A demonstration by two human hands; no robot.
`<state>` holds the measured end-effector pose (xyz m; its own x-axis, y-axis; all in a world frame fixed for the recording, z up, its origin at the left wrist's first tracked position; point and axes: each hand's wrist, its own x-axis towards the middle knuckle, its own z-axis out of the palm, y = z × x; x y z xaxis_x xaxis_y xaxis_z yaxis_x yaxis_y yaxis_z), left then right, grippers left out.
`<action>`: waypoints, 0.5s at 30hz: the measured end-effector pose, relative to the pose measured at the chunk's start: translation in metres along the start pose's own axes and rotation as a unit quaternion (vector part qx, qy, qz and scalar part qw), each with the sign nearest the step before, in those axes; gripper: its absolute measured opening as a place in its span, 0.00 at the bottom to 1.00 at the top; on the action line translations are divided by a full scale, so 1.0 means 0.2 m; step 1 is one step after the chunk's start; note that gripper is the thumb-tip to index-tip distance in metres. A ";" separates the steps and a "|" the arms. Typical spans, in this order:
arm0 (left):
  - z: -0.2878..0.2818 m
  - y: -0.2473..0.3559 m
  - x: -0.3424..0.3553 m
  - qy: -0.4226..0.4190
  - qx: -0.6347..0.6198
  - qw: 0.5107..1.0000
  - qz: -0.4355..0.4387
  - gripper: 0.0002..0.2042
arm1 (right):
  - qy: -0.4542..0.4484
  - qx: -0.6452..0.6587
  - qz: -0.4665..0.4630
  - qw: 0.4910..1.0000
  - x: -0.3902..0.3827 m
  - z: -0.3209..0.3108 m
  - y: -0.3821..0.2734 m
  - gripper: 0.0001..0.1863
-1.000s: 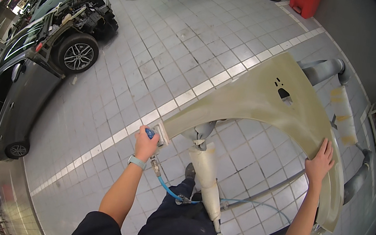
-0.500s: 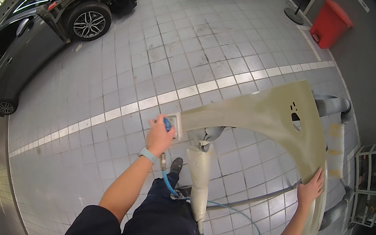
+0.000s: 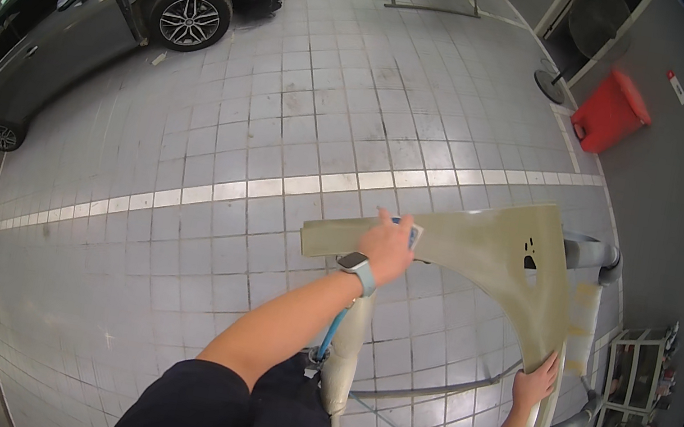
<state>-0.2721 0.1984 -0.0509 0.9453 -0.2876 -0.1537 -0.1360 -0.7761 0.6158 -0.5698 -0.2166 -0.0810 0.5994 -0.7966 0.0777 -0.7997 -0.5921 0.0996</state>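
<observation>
An olive-green car fender (image 3: 492,245) lies across a padded stand (image 3: 346,351) in front of me, its narrow end to the left. My left hand (image 3: 386,249) is closed around an air sander (image 3: 415,236) with a blue top and a pale flat pad, mostly hidden by the fingers. The pad sits on the fender's narrow arm, above the wheel arch. A blue air hose (image 3: 331,337) hangs below that wrist. At the fender's lower right, my right hand (image 3: 533,383) rests on the panel by its edge, fingers stretched out.
A dark car (image 3: 70,42) with its front end stripped stands at the far left. Along the right wall are a red bin (image 3: 612,115) and a pale rack (image 3: 634,384) holding various items. A metal frame stand (image 3: 419,8) is at the back. Padded tubes (image 3: 595,256) jut out beside the fender.
My left hand has moved the sander rightward along the fender, from its narrow left tip. My right hand stays on the lower right edge. The view has shifted.
</observation>
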 end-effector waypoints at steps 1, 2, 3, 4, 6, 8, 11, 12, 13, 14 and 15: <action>0.01 0.04 0.01 -0.005 0.002 1.000 0.014 0.26 | 0.010 -0.001 -0.007 1.000 0.01 0.00 0.00 0.55; 0.02 0.04 0.02 -0.015 0.003 0.999 0.030 0.26 | 0.010 -0.008 -0.005 1.000 0.00 0.01 0.01 0.55; 0.01 0.02 0.02 -0.004 -0.001 1.000 0.019 0.26 | 0.003 -0.020 0.003 1.000 0.00 0.01 0.01 0.55; 0.00 -0.05 0.02 0.001 -0.004 1.000 0.011 0.26 | 0.008 -0.017 -0.002 1.000 0.00 0.02 0.02 0.54; -0.03 -0.22 0.01 0.007 0.004 1.000 -0.028 0.26 | 0.005 -0.019 0.008 1.000 0.00 0.03 0.02 0.54; -0.09 -0.46 0.00 -0.010 0.019 0.996 -0.084 0.28 | 0.004 -0.020 0.005 1.000 -0.01 0.03 0.02 0.54; -0.24 -0.79 -0.03 -0.028 0.007 0.992 -0.121 0.31 | 0.004 -0.016 0.007 1.000 -0.02 0.02 0.01 0.54; -0.26 -0.84 -0.01 -0.044 0.007 0.990 -0.135 0.31 | 0.009 -0.013 0.006 1.000 -0.02 0.01 0.00 0.54; -0.28 -0.87 0.00 -0.061 0.008 0.987 -0.149 0.31 | 0.007 -0.011 0.008 1.000 -0.02 0.01 -0.01 0.54; -0.29 -0.87 0.02 -0.079 0.012 0.982 -0.170 0.31 | 0.007 -0.009 0.008 1.000 -0.02 0.00 -0.02 0.54; -0.29 -0.84 0.05 -0.081 0.024 0.988 -0.127 0.32 | 0.004 -0.010 0.010 1.000 -0.02 -0.01 -0.02 0.55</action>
<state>-0.2233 0.3576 -0.1111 0.8912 -0.1635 -0.4231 0.0818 -0.8595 0.5045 -0.5685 -0.2100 -0.0803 0.5843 -0.8069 0.0873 -0.8103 -0.5741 0.1173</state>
